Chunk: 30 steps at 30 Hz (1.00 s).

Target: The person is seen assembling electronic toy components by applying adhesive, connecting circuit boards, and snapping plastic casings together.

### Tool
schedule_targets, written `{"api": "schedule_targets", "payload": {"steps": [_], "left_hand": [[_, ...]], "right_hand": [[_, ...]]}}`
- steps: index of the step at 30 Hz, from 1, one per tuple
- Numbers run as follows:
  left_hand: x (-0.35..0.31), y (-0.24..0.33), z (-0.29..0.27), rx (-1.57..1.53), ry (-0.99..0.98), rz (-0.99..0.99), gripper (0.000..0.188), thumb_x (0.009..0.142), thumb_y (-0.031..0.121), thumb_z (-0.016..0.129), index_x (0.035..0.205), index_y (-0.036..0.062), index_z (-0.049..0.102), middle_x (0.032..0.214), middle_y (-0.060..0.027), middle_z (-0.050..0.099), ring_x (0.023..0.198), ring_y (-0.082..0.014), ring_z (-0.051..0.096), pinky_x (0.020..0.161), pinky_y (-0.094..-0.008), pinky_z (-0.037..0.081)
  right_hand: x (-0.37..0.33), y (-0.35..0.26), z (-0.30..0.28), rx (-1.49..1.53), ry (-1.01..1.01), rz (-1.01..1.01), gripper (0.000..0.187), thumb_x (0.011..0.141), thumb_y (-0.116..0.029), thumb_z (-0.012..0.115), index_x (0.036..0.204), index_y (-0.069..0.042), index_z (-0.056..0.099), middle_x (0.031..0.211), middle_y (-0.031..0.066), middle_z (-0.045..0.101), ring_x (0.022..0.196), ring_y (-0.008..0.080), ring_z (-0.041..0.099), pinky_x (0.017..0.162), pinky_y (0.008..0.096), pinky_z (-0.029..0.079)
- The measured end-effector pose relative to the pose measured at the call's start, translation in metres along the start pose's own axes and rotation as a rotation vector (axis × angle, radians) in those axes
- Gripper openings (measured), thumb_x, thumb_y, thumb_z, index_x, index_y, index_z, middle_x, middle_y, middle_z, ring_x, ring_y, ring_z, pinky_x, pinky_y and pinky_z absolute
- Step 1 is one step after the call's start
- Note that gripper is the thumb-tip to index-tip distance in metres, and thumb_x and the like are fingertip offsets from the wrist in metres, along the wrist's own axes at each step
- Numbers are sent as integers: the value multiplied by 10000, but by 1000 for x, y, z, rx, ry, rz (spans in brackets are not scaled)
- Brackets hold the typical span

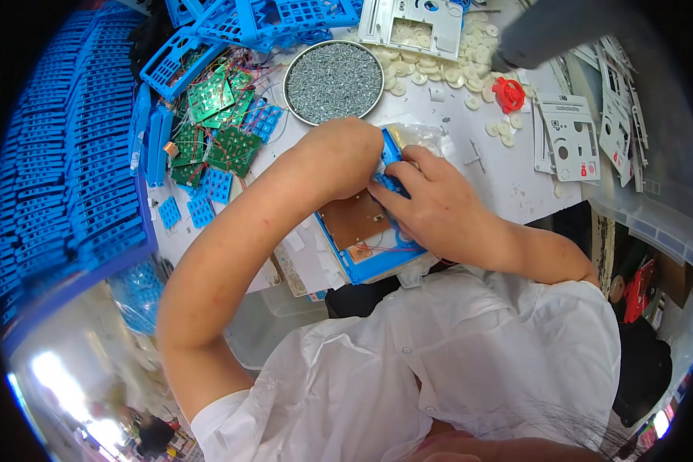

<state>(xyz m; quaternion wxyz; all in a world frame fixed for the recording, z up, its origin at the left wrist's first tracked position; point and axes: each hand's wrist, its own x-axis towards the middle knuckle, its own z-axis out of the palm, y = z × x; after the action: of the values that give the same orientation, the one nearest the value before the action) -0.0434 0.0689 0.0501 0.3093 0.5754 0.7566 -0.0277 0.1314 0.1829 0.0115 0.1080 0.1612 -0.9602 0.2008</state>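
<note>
White table (535, 192) beneath blue casing (381, 268), long axis leaning far-left, right hand (448, 206) gripping it, left hand (354, 150) grip unclear.

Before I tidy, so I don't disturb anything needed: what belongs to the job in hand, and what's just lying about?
In the job:
blue housing, under the right hand
brown board, inside it
thin wires

Probably just lying about:
red plastic part
cream discs
white panels
green boards
</note>
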Motion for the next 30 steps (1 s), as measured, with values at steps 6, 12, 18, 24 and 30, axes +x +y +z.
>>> {"api": "schedule_targets", "payload": {"steps": [6, 12, 18, 24, 30], "left_hand": [[0, 3, 2, 63, 24, -8, 111, 768, 124, 746, 805, 21, 762, 826, -216, 718, 833, -390, 710, 787, -469, 571], [-23, -13, 6, -17, 51, -58, 129, 811, 161, 714, 843, 45, 757, 835, -183, 717, 835, -379, 700, 761, -487, 556], [-38, -13, 28, -69, 219, -95, 126, 852, 172, 687, 879, 65, 749, 860, -164, 724, 845, -372, 703, 747, -494, 551], [-36, -8, 47, -66, 320, -208, 131, 880, 184, 682, 887, 61, 727, 834, -174, 718, 825, -378, 703, 736, -505, 549], [-33, -12, 44, 4, 333, -118, 139, 892, 195, 670, 877, 60, 699, 797, -171, 706, 803, -376, 704, 708, -488, 553]], "right_hand": [[3, -4, 1, -51, -61, 21, 412, 806, -152, 665, 1200, -39, 705, 1088, 130, 591, 1132, 327, 519, 848, 399, 465], [4, -6, -2, -103, -102, 25, 444, 817, -152, 663, 1238, -12, 686, 1123, 146, 599, 1171, 337, 509, 864, 402, 456], [4, -8, -4, -96, -118, 20, 487, 802, -136, 675, 1268, 6, 667, 1120, 153, 598, 1169, 338, 511, 853, 392, 456], [6, -11, -5, -118, -101, 22, 479, 787, -139, 678, 1244, 5, 659, 1076, 137, 598, 1133, 314, 520, 827, 378, 455], [2, -15, 2, -148, -80, 43, 450, 778, -144, 676, 1206, -6, 656, 1049, 128, 593, 1113, 290, 526, 822, 376, 453]]}}
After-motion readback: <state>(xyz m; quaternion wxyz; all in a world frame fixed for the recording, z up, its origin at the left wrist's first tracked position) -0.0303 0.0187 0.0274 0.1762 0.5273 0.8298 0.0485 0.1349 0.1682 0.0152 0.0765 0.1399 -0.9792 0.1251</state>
